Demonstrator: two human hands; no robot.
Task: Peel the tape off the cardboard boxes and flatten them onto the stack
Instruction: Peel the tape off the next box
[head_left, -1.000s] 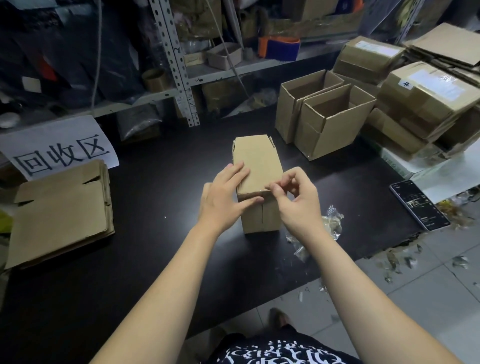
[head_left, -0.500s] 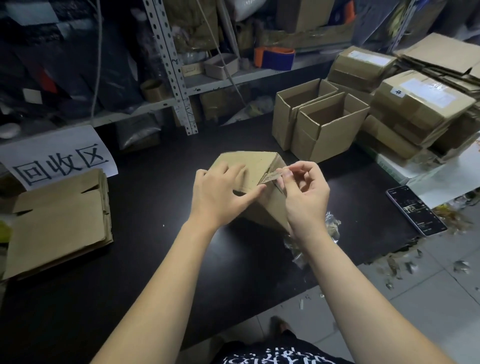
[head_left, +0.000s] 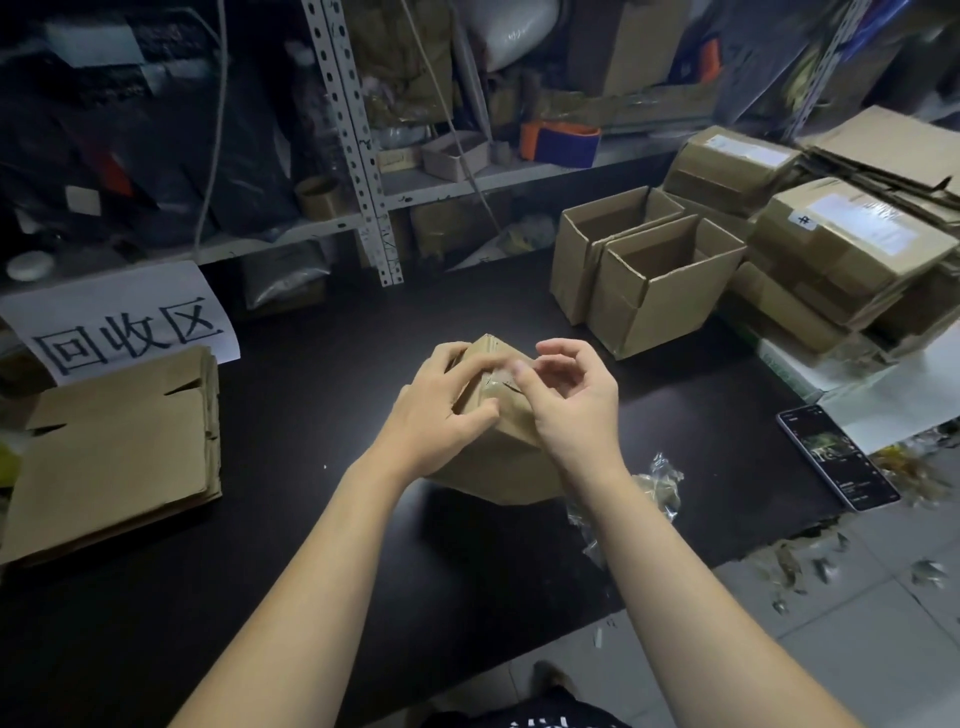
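A small brown cardboard box (head_left: 498, 467) sits tilted on the black table (head_left: 311, 415), one corner raised toward me. My left hand (head_left: 436, 415) grips its left side, fingers curled over the top edge. My right hand (head_left: 566, 400) is at the raised corner, thumb and curled fingers pinching clear tape (head_left: 498, 382) at the seam. The stack of flattened boxes (head_left: 109, 452) lies at the left of the table. My hands hide much of the box's top.
Two open boxes (head_left: 649, 280) stand at the back right beside a pile of sealed boxes (head_left: 831, 249). A phone (head_left: 836, 457) lies at the right edge, crumpled tape (head_left: 649, 493) beside my right arm. A paper sign (head_left: 124, 322) and metal shelving (head_left: 363, 156) are behind.
The box went from lying flat to tipped up on an edge and turned toward me. My right hand moved from its front edge to the raised corner, picking at tape.
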